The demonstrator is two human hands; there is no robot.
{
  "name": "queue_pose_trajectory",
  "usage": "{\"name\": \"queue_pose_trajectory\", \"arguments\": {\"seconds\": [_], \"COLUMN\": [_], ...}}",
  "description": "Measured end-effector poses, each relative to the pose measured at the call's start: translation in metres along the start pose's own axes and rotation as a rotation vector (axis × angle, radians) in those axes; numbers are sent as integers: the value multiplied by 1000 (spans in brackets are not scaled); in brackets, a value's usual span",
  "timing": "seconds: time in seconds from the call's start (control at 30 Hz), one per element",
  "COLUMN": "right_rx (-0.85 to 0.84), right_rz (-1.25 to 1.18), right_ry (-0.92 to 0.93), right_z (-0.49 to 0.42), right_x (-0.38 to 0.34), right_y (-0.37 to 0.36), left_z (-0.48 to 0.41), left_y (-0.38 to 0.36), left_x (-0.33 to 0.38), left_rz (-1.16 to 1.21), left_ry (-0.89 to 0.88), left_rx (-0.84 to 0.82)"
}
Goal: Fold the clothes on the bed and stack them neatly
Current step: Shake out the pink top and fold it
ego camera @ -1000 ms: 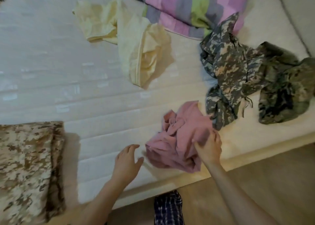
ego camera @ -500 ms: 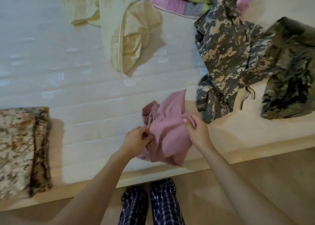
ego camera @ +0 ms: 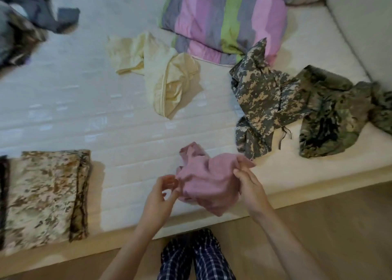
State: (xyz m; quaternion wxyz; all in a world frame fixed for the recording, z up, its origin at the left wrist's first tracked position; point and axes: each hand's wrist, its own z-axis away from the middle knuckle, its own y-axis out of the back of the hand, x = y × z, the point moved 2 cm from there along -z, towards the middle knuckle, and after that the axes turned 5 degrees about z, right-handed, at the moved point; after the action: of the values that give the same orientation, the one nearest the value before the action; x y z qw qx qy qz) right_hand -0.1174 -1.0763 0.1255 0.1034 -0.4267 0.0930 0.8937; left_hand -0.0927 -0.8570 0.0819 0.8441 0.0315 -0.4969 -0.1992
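**Pink garment point(ego camera: 209, 179) in both hands**

The crumpled pink garment is held at the near edge of the mattress point(ego camera: 127, 131). The left hand point(ego camera: 160, 196) pinches its left side, and the right hand point(ego camera: 249, 183) grips its right corner.

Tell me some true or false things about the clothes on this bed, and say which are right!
1. The right hand grips the pink garment. True.
2. The yellow garment is neatly folded. False: it lies crumpled.
3. A folded tan camouflage garment lies near the edge of the bed. True.
4. The striped pillow lies on the floor. False: it is on the bed.
5. The grey camouflage garment is stacked on the tan one. False: they lie far apart.
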Motion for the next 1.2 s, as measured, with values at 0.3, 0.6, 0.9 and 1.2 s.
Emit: {"name": "queue_pose_trajectory", "arguments": {"seconds": [0.3, 0.6, 0.9, 1.2], "right_rx": [-334, 43, -147, -40], "right_rz": [-165, 299, 613, 620], "right_ry": [47, 373, 663, 740], "right_z": [108, 141, 139, 117], "right_x": [-116, -183, -168, -206], "right_y": [-1, 20, -14, 45], "left_z": [53, 101, 139, 121], "left_y": [41, 45, 34, 139], "left_x": [149, 233, 285, 298], "left_rz": [-25, 278, 221, 39], "left_ry": [-259, -246, -422, -531], "left_rx": [-394, -305, -195, 3]}}
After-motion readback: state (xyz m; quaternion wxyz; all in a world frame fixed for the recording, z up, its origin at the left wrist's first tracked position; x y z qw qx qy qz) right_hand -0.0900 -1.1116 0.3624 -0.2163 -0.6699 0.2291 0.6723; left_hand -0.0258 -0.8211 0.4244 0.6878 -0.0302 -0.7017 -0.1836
